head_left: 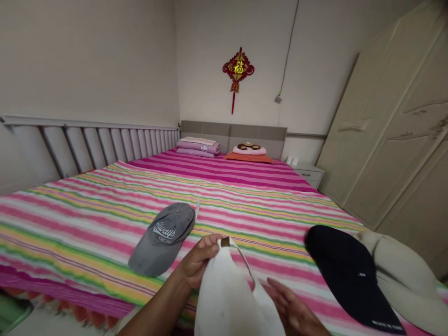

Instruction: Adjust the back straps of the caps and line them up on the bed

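Observation:
A white cap (pixel 229 298) is held up at the bottom centre, its back opening and strap facing upward. My left hand (pixel 199 261) pinches it beside the strap's brown tab. My right hand (pixel 292 308) is at the cap's right side, fingers extended and spread a little; its lower part is partly hidden by the cap. On the striped bedspread, left of the white cap, lies a grey cap (pixel 168 238) with white lettering. A black cap (pixel 346 270) lies to the right, overlapping a beige hat (pixel 408 275).
The bed (pixel 105 210) fills the lower view. Folded purple bedding (pixel 199 147) and a pink pile (pixel 249 150) lie near the headboard (pixel 259 135). A railing (pixel 115 144) runs along the left; a nightstand (pixel 310 174) and wardrobe (pixel 388 126) stand on the right.

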A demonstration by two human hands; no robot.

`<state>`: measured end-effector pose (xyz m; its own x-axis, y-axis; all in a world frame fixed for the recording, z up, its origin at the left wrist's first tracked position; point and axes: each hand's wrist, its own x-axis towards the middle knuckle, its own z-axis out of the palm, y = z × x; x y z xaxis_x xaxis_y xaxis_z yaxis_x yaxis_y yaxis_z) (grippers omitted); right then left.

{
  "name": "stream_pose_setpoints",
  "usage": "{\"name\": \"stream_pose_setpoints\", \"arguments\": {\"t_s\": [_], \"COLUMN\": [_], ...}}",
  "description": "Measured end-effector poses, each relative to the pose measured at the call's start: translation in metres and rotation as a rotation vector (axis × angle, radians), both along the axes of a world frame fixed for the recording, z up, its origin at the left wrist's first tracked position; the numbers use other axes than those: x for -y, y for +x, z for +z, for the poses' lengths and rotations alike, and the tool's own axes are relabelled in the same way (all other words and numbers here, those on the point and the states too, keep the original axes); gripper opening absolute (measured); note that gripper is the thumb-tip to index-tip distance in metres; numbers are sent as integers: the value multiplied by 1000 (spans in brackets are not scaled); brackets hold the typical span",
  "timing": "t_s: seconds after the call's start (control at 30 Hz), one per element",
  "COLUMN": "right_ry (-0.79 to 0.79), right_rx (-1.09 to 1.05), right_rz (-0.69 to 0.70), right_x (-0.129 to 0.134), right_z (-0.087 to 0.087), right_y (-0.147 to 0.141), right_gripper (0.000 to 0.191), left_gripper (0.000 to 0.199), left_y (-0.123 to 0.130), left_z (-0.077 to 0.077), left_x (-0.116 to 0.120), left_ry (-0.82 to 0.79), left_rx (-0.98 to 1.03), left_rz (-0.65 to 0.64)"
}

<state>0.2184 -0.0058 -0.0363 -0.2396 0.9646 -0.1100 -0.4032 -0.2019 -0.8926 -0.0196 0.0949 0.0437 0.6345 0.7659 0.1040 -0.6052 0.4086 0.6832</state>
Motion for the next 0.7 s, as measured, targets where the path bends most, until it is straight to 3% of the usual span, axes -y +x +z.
{"name": "stream_pose_setpoints", "arguments": {"t_s": [0.07,0.13,0.17,0.23,0.4,0.6,0.7], "right_ry": [141,249,255,185,122,103,102], "right_rx": [65,163,182,168,-40,-78,-48], "right_rz": [-49,-22,-12,-25,-22,-30,-43], "right_x": [-5,-10,-11,-14,-14,-11,-10], "right_z": [34,67,80,98,99,98,100], "right_y": [-3,-18,-27,-46,-70,-72,-72], "right_gripper": [52,51,50,29,31,28,27], "left_gripper": [23,22,22,26,24,19,13], "left_y": [7,13,15,15,13,18,21], "left_z": [4,8,9,10,2,-5,-7], "left_x": [12,19,21,24,28,32,33], "left_ry": [33,44,49,50,-51,-41,-64], "left_rx": [-86,-162,-185,-176,-94,-107,-137], "left_rz": [-89,-128,-142,-170,-202,-222,-156]}}
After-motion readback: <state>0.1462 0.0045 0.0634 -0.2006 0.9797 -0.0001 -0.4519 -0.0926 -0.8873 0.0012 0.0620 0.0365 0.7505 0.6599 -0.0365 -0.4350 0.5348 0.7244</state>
